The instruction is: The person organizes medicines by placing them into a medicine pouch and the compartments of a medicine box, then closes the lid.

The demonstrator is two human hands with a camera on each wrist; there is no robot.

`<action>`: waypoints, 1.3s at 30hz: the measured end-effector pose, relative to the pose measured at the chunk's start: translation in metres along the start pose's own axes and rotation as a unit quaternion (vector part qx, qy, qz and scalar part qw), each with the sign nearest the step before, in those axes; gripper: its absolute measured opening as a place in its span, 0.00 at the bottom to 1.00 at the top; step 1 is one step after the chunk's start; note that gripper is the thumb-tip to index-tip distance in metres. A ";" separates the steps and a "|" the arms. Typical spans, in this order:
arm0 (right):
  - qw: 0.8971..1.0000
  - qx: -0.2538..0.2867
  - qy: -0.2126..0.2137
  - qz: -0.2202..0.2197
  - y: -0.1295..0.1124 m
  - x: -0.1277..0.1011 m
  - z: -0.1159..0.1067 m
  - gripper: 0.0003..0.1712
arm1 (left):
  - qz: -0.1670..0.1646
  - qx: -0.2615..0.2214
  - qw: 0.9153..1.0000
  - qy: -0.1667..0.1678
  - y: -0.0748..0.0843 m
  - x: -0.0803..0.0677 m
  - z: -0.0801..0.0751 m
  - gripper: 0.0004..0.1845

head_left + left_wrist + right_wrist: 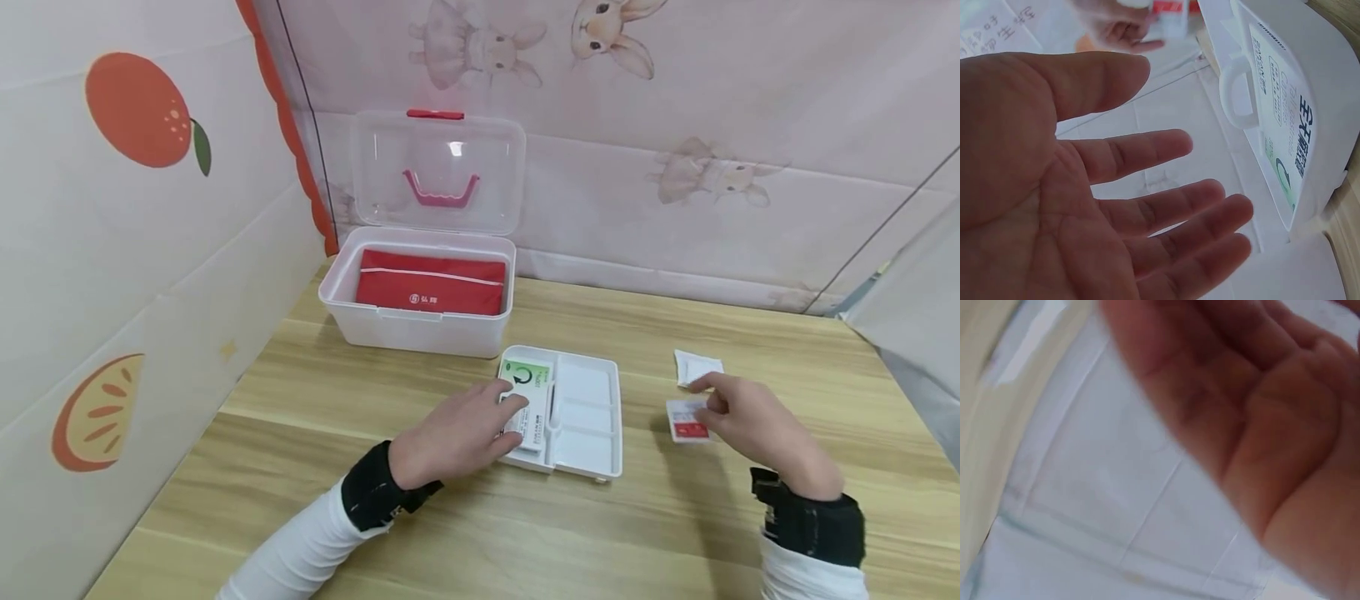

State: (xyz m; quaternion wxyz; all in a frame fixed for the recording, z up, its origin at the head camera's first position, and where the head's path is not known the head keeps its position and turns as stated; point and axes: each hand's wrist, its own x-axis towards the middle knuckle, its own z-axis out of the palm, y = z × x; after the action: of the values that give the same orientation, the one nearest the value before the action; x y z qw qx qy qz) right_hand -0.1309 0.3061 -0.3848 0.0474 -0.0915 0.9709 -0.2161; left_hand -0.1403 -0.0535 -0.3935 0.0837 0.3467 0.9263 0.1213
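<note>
My right hand [757, 429] pinches a small flat white-and-red packet [687, 421] by its right edge. The same packet [1171, 17] shows at the top of the left wrist view, held above the table. Just behind that hand lies a white packet [696, 367]. My left hand [461, 427] is over the left side of a white compartment tray [621, 417], its fingers spread and holding nothing. Beneath those fingers, a white-and-green printed box [531, 375] lies in the tray's left section, partly hidden. In the right wrist view the fingertips are out of sight.
Behind the tray stands a clear plastic case [420, 329], its lid [442, 150] raised against the back cloth. A red pouch [431, 287] with a white stripe fills it. Printed cloth walls [172, 292] border the wooden table [465, 542] at the left and back.
</note>
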 end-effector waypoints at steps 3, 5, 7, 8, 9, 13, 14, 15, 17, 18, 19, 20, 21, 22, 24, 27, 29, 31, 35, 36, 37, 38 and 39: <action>0.997 0.012 0.062 -0.042 -0.023 0.001 0.000 0.16 | 0.007 -0.012 1.000 0.018 0.000 0.000 -0.001 0.27; 0.992 0.025 0.099 -0.075 -0.036 0.003 0.003 0.14 | 0.017 -0.018 0.999 0.034 -0.001 -0.001 -0.001 0.27; 0.985 0.052 0.125 -0.107 -0.049 0.005 0.007 0.13 | 0.031 -0.019 0.998 0.054 -0.001 -0.001 0.000 0.28; 0.981 0.066 0.134 -0.123 -0.055 0.006 0.011 0.12 | 0.037 -0.019 0.997 0.063 -0.001 0.000 0.000 0.28; 0.977 0.079 0.139 -0.139 -0.060 0.007 0.014 0.10 | 0.045 -0.020 0.996 0.071 0.000 0.000 0.000 0.28; 0.964 0.139 0.127 -0.191 -0.081 0.008 0.027 0.08 | 0.059 -0.034 0.994 0.082 0.004 0.000 0.001 0.32; 0.960 0.147 0.121 -0.204 -0.085 0.008 0.031 0.08 | 0.060 -0.040 0.994 0.082 0.005 0.000 0.001 0.32; 0.957 0.159 0.113 -0.214 -0.089 0.007 0.033 0.07 | 0.061 -0.046 0.994 0.081 0.006 0.001 0.001 0.32; 0.951 0.177 0.099 -0.235 -0.096 0.007 0.039 0.07 | 0.064 -0.058 0.993 0.082 0.008 0.001 0.002 0.32; 0.948 0.182 0.097 -0.243 -0.099 0.006 0.041 0.07 | 0.067 -0.062 0.992 0.085 0.009 0.001 0.002 0.31; 0.946 0.184 0.097 -0.250 -0.102 0.006 0.044 0.07 | 0.072 -0.064 0.991 0.089 0.009 0.001 0.002 0.30; 0.943 0.186 0.100 -0.257 -0.104 0.006 0.046 0.07 | 0.078 -0.065 0.990 0.094 0.010 0.001 0.003 0.28; 0.940 0.190 0.103 -0.263 -0.106 0.007 0.048 0.08 | 0.085 -0.065 0.989 0.100 0.010 0.001 0.003 0.25; 0.938 0.191 0.108 -0.269 -0.107 0.007 0.050 0.08 | 0.093 -0.064 0.988 0.107 0.010 0.001 0.003 0.23; 0.934 0.192 0.121 -0.276 -0.108 0.008 0.054 0.09 | 0.109 -0.060 0.985 0.122 0.011 0.001 0.003 0.17; 0.931 0.186 0.143 -0.281 -0.109 0.011 0.058 0.11 | 0.125 -0.057 0.980 0.145 0.010 0.001 0.003 0.12; 0.931 0.174 0.161 -0.278 -0.109 0.012 0.061 0.13 | 0.129 -0.058 0.977 0.158 0.010 0.001 0.003 0.10; 0.931 0.161 0.177 -0.277 -0.109 0.012 0.062 0.17 | 0.133 -0.057 0.974 0.172 0.009 0.001 0.003 0.08; 0.925 0.151 0.185 -0.296 -0.109 0.014 0.064 0.18 | 0.145 -0.049 0.969 0.193 0.008 0.000 0.003 0.07; 0.923 0.151 0.183 -0.304 -0.109 0.015 0.064 0.17 | 0.145 -0.051 0.969 0.194 0.007 0.000 0.003 0.07; 0.921 0.151 0.181 -0.309 -0.108 0.015 0.064 0.16 | 0.142 -0.055 0.969 0.194 0.007 0.000 0.002 0.08; 0.920 0.152 0.179 -0.314 -0.107 0.016 0.064 0.15 | 0.138 -0.060 0.970 0.193 0.007 0.000 0.002 0.08; 0.919 0.151 0.180 -0.316 -0.106 0.016 0.062 0.14 | 0.132 -0.069 0.970 0.190 0.007 0.000 0.001 0.09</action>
State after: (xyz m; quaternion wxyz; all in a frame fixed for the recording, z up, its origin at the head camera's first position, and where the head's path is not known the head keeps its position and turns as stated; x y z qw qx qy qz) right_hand -0.1217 0.1827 -0.3964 -0.1853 -0.3447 0.8395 -0.3769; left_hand -0.1360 -0.0479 -0.3925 -0.0873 0.4298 0.8606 0.2588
